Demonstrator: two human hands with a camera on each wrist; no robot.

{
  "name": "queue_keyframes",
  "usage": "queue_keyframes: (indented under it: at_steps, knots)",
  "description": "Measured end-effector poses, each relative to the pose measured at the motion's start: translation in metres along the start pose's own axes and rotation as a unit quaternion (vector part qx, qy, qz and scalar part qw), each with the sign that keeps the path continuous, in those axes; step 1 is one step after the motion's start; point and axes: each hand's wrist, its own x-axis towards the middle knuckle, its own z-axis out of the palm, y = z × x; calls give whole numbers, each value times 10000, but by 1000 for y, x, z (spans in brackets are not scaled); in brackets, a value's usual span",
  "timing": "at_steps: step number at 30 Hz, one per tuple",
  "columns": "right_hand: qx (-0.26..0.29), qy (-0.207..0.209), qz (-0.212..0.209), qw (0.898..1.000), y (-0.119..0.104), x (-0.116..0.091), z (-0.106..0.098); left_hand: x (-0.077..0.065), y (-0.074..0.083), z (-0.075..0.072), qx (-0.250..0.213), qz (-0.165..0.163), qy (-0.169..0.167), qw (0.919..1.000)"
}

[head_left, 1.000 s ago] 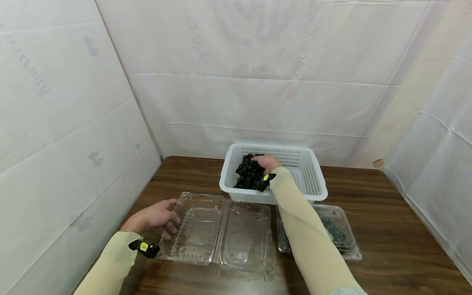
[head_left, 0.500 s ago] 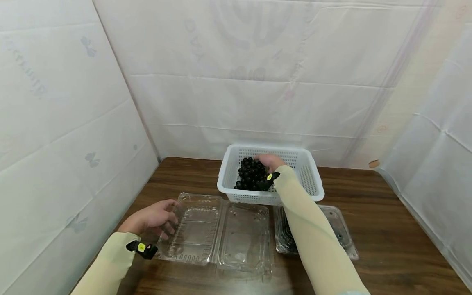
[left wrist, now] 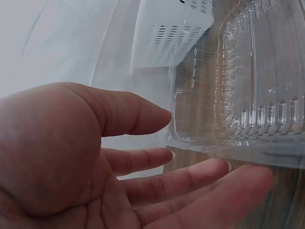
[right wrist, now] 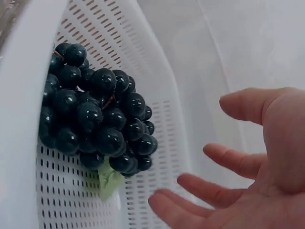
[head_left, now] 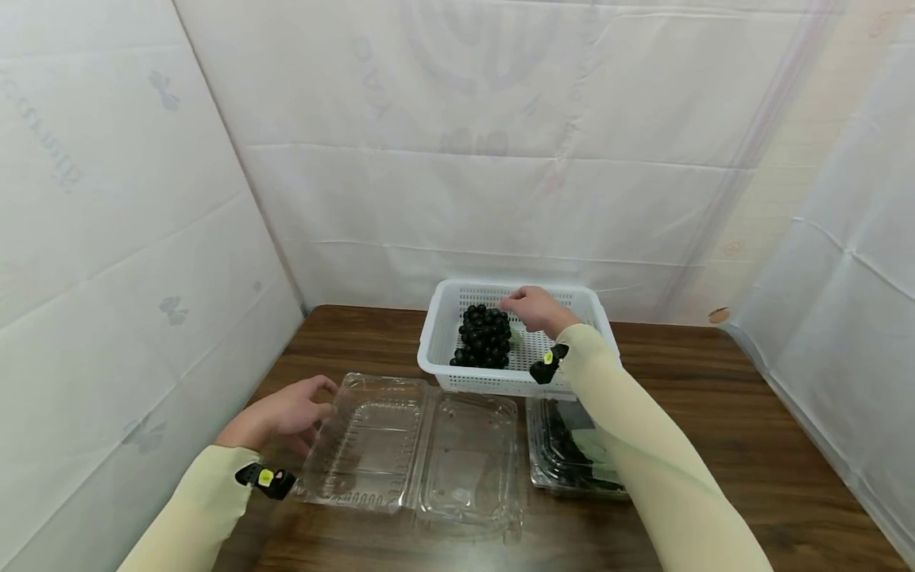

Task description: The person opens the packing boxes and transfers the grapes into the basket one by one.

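A bunch of dark grapes [head_left: 483, 337] with a pale green leaf [right wrist: 109, 179] lies in the left part of a white slotted basket [head_left: 522, 383]. Over the basket, apart from the grapes, is my right hand [head_left: 536, 310]; the right wrist view shows its fingers spread with nothing between them. My left hand [head_left: 282, 413] is at the left edge of an unfolded clear plastic clamshell box [head_left: 379, 437]. In the left wrist view the thumb and fingers lie apart near the box's rim; whether they touch it I cannot tell.
A second clamshell box [head_left: 565, 453], lid down, holds dark grapes and a green leaf; my right forearm partly covers it. Everything stands on a dark wooden table [head_left: 729, 381]. White sheeting [head_left: 443, 199] hangs behind and at both sides.
My right hand has let go of the grapes and moved up and right, leaving them in the basket. The left hand has shifted slightly left, away from the box.
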Motion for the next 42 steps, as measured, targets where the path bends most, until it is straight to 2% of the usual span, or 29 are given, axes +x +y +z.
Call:
queue_keyframes:
  at_steps: [8, 12, 14, 19, 23, 26, 29, 32, 37, 42]
  knots:
    - [29, 12, -415, 9991, -6, -22, -8, -1, 4, -2, 593, 89, 298, 9978]
    - [188, -41, -492, 9986, 0, -37, -11, -1, 5, -1, 1113, 231, 539, 9921]
    - [280, -18, -498, 9984, 4, -45, -13, -1, 7, 0, 1497, 389, 731, 9853]
    - [363, 79, -666, 9971, 13, -61, -15, 0, 15, 4, 2374, 787, 1288, 9596]
    - [332, 80, -801, 9962, 18, -75, -15, 0, 20, 12, 2652, 1034, 1471, 9473]
    - [303, 91, -904, 9954, 23, -84, -14, 0, 24, 18, 2882, 1236, 1674, 9347]
    - [208, 128, -1096, 9937, 30, -92, -12, -2, 28, 26, 2991, 1444, 1948, 9229]
    - [85, 170, -1289, 9915, 36, -101, -10, -2, 32, 34, 2963, 1682, 2128, 9158]
    - [93, 196, -1426, 9895, 45, -115, -5, -2, 40, 46, 2738, 2005, 2145, 9159]
    - [432, 82, -1465, 9882, 54, -125, -2, 0, 45, 59, 2609, 2489, 2237, 9055]
